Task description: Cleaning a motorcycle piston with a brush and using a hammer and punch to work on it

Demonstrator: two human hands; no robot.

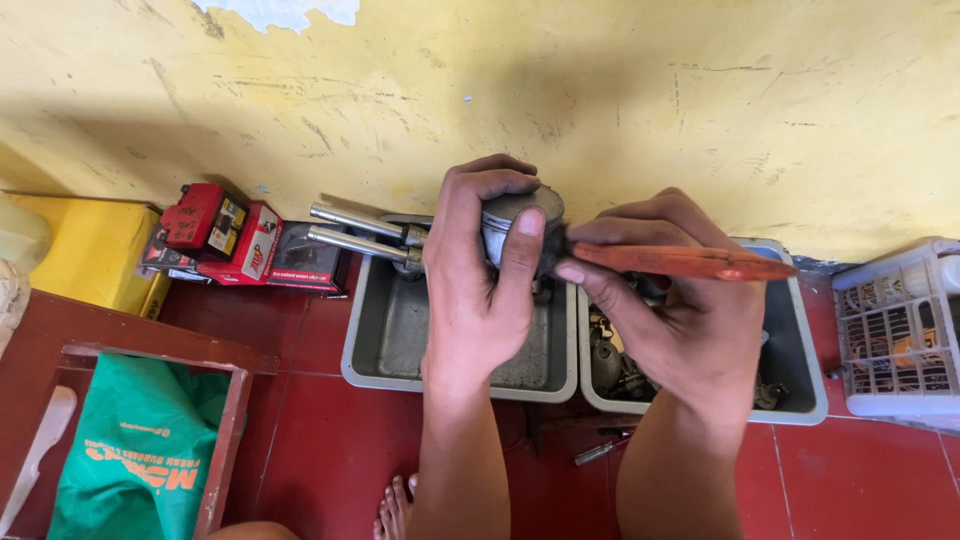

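My left hand is wrapped around a grey metal piston, thumb across its side, its flat crown facing the wall. My right hand grips a brush with an orange-red handle; the handle sticks out to the right and its head, hidden behind my left thumb, meets the piston. Both hands hover above two grey metal trays on the red tiled floor.
The right tray holds dark engine parts. Two chrome tubes lie over the left tray's back corner. Red boxes and a yellow container stand by the yellow wall. A white crate sits right; a green bag in a wooden frame left.
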